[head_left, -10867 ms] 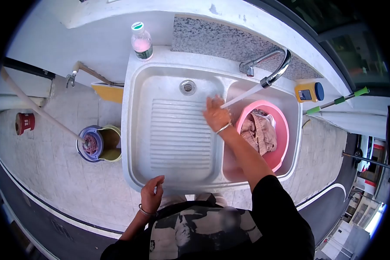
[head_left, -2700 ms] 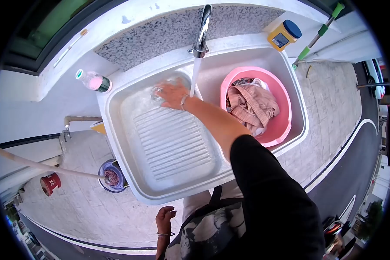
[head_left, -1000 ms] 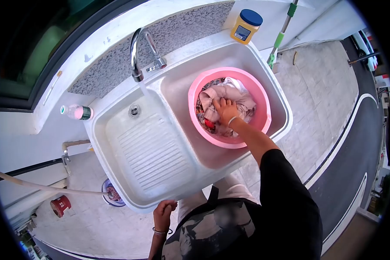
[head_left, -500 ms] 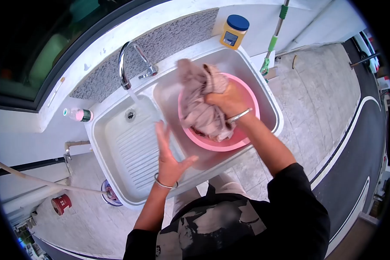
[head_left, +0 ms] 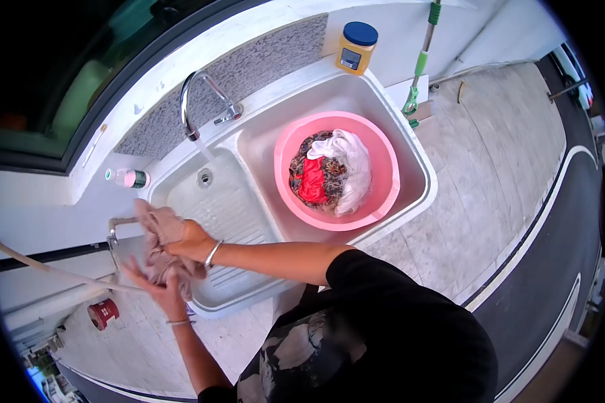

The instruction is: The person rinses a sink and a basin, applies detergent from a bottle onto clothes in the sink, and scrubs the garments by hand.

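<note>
Holding a garment at the sink's left rim

We grip the dusty-pink garment (head_left: 158,227) in our closed right hand (head_left: 193,242), above the left rim of the sink (head_left: 289,235). Our left hand (head_left: 167,290) is open, fingers spread, against its lower end. Water runs from the tap (head_left: 185,111) into the ribbed left basin. In the right basin: pink tub (head_left: 386,201), holding red cloth (head_left: 311,181) and white cloth (head_left: 357,171).

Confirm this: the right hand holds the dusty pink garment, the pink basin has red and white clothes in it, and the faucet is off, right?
Not quite: the head view shows water running from the faucet. The right hand does hold the dusty pink garment, and the basin has red and white clothes.
</note>
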Available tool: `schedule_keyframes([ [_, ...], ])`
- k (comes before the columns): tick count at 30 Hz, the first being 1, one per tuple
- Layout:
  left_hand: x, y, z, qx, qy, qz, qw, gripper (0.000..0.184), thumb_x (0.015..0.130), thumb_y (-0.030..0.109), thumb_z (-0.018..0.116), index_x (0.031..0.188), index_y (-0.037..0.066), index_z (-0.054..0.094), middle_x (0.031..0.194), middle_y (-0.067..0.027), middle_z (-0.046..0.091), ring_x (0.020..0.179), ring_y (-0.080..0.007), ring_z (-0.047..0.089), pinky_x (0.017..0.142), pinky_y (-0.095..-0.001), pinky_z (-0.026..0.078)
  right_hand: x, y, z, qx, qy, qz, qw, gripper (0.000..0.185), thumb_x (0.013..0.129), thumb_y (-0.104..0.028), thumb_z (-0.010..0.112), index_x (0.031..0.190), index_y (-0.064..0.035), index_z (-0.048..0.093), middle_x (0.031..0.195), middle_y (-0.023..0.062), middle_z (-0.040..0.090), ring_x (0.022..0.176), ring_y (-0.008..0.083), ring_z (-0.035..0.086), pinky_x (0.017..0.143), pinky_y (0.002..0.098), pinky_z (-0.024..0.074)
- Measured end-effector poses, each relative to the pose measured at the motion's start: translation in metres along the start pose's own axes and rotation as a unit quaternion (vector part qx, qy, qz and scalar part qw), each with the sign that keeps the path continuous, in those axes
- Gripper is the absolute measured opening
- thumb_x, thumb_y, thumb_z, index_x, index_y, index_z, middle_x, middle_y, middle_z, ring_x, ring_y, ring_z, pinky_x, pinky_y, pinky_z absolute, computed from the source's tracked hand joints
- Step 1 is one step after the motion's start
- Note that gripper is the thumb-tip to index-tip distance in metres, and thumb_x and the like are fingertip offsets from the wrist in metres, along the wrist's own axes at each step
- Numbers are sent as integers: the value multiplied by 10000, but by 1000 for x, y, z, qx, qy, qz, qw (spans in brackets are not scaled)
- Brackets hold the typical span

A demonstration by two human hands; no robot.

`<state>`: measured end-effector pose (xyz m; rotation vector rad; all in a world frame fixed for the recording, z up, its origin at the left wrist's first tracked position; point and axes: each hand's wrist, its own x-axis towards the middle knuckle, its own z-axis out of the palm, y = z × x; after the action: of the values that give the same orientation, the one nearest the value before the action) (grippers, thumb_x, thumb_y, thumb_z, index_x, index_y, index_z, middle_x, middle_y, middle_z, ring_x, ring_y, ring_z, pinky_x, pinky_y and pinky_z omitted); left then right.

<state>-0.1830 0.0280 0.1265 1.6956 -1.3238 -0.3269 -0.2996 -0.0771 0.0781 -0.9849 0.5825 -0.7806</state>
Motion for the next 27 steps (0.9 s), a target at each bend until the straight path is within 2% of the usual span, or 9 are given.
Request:
schedule_keyframes([
  [3, -28, -43, 29, -120, -44, -176, 976, 976, 738, 50, 672, 1471, 30, 27, 1501, -208, 169, 1359, -310, 252, 1102, -406, 266, 4, 76, -25, -232, 69, -14, 970, 662, 701, -378, 737, 1141, 65, 518, 984, 224, 627, 865, 278, 630, 773, 348, 503],
  [7, -53, -99, 51, 15, -69, -68, 995, 937, 736, -6, 654, 1475, 54, 81, 1502, -205, 159, 1368, -321, 246, 1113, -409, 240, -30, 75, -99, -380, -14, -13, 925, 689, 750, -384, 681, 1289, -37, 427, 1157, 203, 570, 1041, 345, 572, 898, 378, 451],
  [8, -53, -91, 50, 18, -67, -46, 997, 932, 734, -7, 657, 1468, 27, 85, 1507, -199, 149, 1379, -316, 222, 1124, -413, 226, -50, 60, -122, -405, 61, -130, 903, 523, 779, -315, 642, 1216, -68, 497, 1182, 178, 547, 1030, 344, 560, 914, 396, 436],
  [11, -63, -87, 46, 1, -63, -59, 996, 895, 748, -5, 645, 1461, 1, 103, 1520, -180, 132, 1394, -312, 193, 1130, -413, 209, -69, 30, -223, -574, 189, -89, 792, 380, 738, -201, 696, 1070, -62, 573, 1012, 144, 626, 1002, 341, 568, 898, 427, 434],
  [14, -74, -75, 38, -18, -76, -136, 988, 893, 755, -22, 624, 1469, 24, 89, 1521, -180, 132, 1390, -310, 210, 1115, -414, 235, -81, 30, -309, -684, 256, 253, 635, 1095, 666, -660, 673, 1469, -104, 178, 1467, 221, 268, 1371, 398, 214, 1061, 489, 307],
  [19, -92, -66, 34, -23, -97, -190, 977, 906, 752, -66, 589, 1481, 70, 69, 1512, -187, 156, 1364, -302, 278, 1053, -402, 342, -63, 101, -310, -657, 202, 318, 653, 1213, 636, -695, 669, 1483, -98, 39, 1426, 340, 207, 1352, 480, 183, 1098, 491, 241],
  [23, -99, -66, 38, -64, -104, -179, 976, 903, 751, -81, 578, 1481, 65, 67, 1498, -200, 185, 1346, -290, 309, 1025, -385, 377, -73, 109, -335, -725, 201, 246, 612, 1098, 612, -391, 812, 1464, -183, 149, 1337, 235, 389, 1247, 415, 376, 1025, 455, 361],
  [25, -100, -66, 36, -70, -127, -196, 970, 905, 748, -81, 577, 1481, 65, 66, 1494, -204, 194, 1340, -285, 317, 1023, -385, 378, -66, 97, -359, -618, 324, 171, 696, 624, 621, -163, 759, 1194, -111, 518, 1105, 195, 590, 1020, 366, 572, 885, 425, 466],
  [27, -96, -73, 36, -63, -138, -193, 970, 892, 747, -68, 579, 1477, 47, 79, 1489, -211, 202, 1339, -285, 315, 1023, -383, 377, -66, 109, -396, -480, 423, 102, 762, 415, 632, -119, 718, 1026, -41, 612, 900, 167, 670, 844, 311, 650, 772, 382, 521],
])
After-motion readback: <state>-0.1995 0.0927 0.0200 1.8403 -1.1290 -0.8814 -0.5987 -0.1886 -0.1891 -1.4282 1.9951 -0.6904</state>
